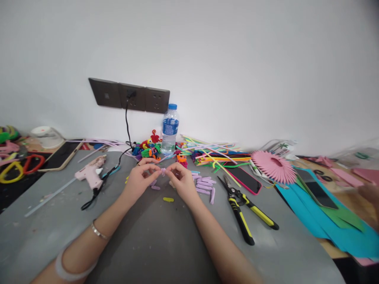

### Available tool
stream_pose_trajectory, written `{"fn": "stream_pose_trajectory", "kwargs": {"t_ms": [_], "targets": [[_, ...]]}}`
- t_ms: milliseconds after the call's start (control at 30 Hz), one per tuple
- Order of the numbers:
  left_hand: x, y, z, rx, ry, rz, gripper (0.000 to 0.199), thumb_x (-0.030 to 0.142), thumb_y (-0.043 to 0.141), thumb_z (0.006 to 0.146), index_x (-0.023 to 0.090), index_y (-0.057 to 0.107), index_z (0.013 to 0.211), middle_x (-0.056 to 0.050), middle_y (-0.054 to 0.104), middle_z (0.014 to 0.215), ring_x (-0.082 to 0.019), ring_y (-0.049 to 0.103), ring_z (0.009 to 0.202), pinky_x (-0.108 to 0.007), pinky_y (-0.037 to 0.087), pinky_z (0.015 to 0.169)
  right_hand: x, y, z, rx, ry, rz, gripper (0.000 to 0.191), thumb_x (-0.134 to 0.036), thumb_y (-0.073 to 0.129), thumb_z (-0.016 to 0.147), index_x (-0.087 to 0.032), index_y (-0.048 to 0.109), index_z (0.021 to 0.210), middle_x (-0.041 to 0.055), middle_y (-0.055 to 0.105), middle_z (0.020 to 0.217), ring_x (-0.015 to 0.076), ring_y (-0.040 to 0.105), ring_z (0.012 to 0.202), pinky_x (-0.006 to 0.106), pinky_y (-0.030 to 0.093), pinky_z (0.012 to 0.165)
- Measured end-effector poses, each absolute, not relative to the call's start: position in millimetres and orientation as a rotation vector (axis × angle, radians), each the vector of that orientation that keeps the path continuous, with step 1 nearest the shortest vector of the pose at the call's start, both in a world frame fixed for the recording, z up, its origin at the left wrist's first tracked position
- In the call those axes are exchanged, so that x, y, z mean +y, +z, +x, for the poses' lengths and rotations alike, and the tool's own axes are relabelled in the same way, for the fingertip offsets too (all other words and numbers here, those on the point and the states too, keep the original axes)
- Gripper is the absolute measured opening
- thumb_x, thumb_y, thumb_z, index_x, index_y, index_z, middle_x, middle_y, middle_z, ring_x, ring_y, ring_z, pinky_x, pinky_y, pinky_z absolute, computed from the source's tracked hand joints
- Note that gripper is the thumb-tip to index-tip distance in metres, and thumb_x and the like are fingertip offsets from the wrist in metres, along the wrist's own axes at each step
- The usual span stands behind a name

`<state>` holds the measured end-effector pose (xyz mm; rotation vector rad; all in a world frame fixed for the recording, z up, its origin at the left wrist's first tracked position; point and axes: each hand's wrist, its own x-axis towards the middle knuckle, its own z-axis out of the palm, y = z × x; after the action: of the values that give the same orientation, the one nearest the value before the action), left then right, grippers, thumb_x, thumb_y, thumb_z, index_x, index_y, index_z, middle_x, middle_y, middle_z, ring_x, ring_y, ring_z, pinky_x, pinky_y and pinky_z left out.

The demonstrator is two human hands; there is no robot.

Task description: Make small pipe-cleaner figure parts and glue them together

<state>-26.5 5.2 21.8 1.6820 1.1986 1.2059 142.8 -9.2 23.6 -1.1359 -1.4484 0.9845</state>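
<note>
My left hand [144,176] and my right hand [181,178] meet over the middle of the grey table [142,244]. Between their pinched fingertips is a small light purple piece [163,171], held from both sides; its exact shape is too small to tell. Just below lies a short yellow piece [168,199]. Several short purple pieces [205,184] lie right of my right hand, and a few more purple ones [155,187] are by my left fingers. Shears with black and yellow handles [244,201] rest farther right, jaws toward the wall.
A pink glue gun [91,172] with its cord lies left. Behind the hands stand a water bottle [170,130] and a pile of colourful pipe cleaners [219,153]. At right are a pink phone [245,179], a pink pleated ring [272,167] and blue sheets [314,215]; another person's hand [370,195] shows.
</note>
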Motion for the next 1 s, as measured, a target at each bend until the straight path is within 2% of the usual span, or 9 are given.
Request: {"fn": "stream_pose_trajectory", "kwargs": {"t_ms": [167,400,467,600,667,867,1000], "targets": [[5.3,23.9,-26.1,1.203,1.211,1.697,0.019,0.036,0.068,0.077,0.019,0.073,0.072,-0.008,0.063,0.104,-0.017,0.061,0.078,-0.022,0.043,0.051,-10.4,26.6,142.8,-1.471,0.965,-1.144,0.024,-0.041,0.061,0.081,-0.019,0.060,0.075,-0.0004,0.054,0.071,0.0110,0.043,0.058,0.024,0.035,0.053],[4.1,25.6,-25.6,1.206,1.182,1.691,0.020,0.036,0.067,0.077,0.017,0.071,0.071,-0.008,0.061,0.105,-0.011,0.055,0.064,-0.022,0.040,0.048,-10.3,24.8,142.0,-1.448,1.000,-1.122,0.021,-0.038,0.062,0.081,-0.018,0.061,0.074,-0.0012,0.052,0.071,0.0105,0.041,0.056,0.024,0.033,0.052],[4.9,23.7,-26.6,1.195,1.184,1.681,0.020,0.036,0.067,0.077,0.017,0.071,0.071,-0.008,0.061,0.107,-0.013,0.057,0.068,-0.023,0.042,0.050,-10.1,24.6,141.9,-1.449,1.000,-1.117,0.022,-0.039,0.062,0.081,-0.018,0.061,0.075,-0.0010,0.053,0.072,0.0105,0.042,0.057,0.024,0.033,0.053],[7.0,19.9,-27.7,1.155,1.194,1.643,0.019,0.036,0.067,0.077,0.018,0.071,0.072,-0.010,0.061,0.109,-0.022,0.061,0.095,-0.024,0.048,0.058,-9.3,24.4,142.1,-1.442,1.007,-1.102,0.024,-0.042,0.062,0.080,-0.018,0.062,0.075,0.0000,0.058,0.072,0.0114,0.046,0.058,0.024,0.036,0.055],[7.4,19.5,-27.4,1.145,1.203,1.629,0.018,0.035,0.067,0.077,0.018,0.071,0.071,-0.010,0.061,0.109,-0.024,0.060,0.103,-0.025,0.051,0.062,-8.7,23.5,142.1,-1.431,1.018,-1.099,0.025,-0.043,0.063,0.080,-0.018,0.062,0.075,0.0001,0.058,0.071,0.0113,0.046,0.058,0.024,0.037,0.055],[8.2,21.2,-26.5,1.133,1.227,1.580,0.021,0.039,0.069,0.074,0.019,0.071,0.069,-0.010,0.061,0.110,-0.025,0.059,0.105,-0.027,0.052,0.067,-6.4,19.3,142.8,-1.410,1.044,-1.080,0.025,-0.043,0.062,0.080,-0.019,0.061,0.077,-0.0002,0.057,0.070,0.0117,0.046,0.059,0.024,0.038,0.054],[11.3,21.7,-27.7,1.129,1.276,1.521,0.026,0.045,0.071,0.073,0.019,0.070,0.067,-0.009,0.062,0.107,-0.025,0.058,0.108,-0.032,0.052,0.078,-4.5,21.0,146.2,-1.333,1.027,-1.099,0.031,-0.051,0.060,0.079,-0.019,0.059,0.079,0.0006,0.056,0.071,0.0120,0.045,0.057,0.024,0.035,0.051]]}}
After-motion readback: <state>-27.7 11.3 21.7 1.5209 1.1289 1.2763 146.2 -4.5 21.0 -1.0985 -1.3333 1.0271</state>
